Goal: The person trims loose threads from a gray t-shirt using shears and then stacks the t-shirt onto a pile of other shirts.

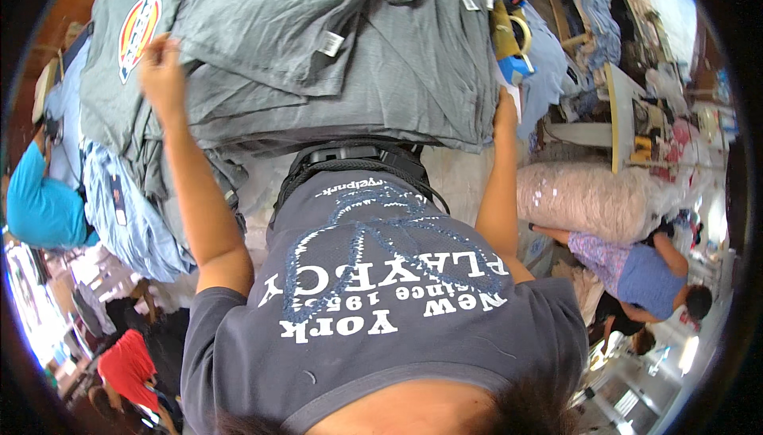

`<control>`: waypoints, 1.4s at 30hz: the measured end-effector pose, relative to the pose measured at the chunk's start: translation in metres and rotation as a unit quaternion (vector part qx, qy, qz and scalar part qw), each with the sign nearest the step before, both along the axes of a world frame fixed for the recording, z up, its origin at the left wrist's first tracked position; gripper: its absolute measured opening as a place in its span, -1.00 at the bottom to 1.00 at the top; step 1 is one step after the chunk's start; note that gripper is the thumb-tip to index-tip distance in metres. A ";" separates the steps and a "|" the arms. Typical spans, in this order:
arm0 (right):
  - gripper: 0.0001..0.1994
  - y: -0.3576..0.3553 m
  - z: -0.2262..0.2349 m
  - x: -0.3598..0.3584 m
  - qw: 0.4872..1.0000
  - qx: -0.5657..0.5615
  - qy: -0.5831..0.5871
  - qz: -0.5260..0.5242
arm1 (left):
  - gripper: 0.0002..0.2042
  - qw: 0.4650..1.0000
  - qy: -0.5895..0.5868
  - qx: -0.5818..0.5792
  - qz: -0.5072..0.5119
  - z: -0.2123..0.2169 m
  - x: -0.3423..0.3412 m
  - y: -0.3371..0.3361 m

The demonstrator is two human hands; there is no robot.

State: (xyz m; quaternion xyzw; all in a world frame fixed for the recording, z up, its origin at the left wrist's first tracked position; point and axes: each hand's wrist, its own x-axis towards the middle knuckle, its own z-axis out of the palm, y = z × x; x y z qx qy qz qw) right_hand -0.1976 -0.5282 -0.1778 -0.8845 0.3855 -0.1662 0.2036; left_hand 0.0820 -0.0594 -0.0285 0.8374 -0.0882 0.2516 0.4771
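Observation:
Grey T-shirts (278, 109) lie in a wide, layered stack in front of me. The upper left shirt carries an oval red, yellow and white print (139, 33). Over that print's right edge is my left hand (164, 77), its fingers curled together and slightly blurred; anything between them is too small to make out. My right hand (505, 113) is at the stack's right edge, beside a white paper (514, 93). Its fingers are mostly hidden, so its grip does not show. Small white labels (331, 43) show on the shirts.
Just beyond my right hand are a blue tape dispenser (515, 69) and a yellowish tape roll (522, 35). Light blue garments (127, 204) hang at the left. A large plastic-wrapped bundle (588, 200) lies at the right. Other people (48, 200) work on both sides.

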 end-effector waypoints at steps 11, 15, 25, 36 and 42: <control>-0.56 -0.025 0.115 -0.046 0.941 0.334 -0.035 0.049 | -0.39 0.771 0.345 -0.523 -0.115 -0.031 -0.125 -0.064; -0.55 0.010 0.174 -0.026 0.952 0.282 -0.070 0.097 | -0.39 0.759 0.375 -0.518 -0.125 -0.027 -0.123 -0.080; -0.57 0.157 0.148 0.055 0.885 0.232 -0.082 0.395 | -0.76 0.806 0.381 -0.422 -0.161 -0.044 -0.117 -0.098; -0.50 0.181 0.146 0.061 0.904 0.222 -0.017 0.365 | -0.74 0.757 0.389 -0.478 -0.216 -0.039 -0.119 -0.097; -0.49 0.183 0.146 0.067 0.904 0.207 0.016 0.373 | -0.74 0.749 0.390 -0.482 -0.234 -0.041 -0.117 -0.093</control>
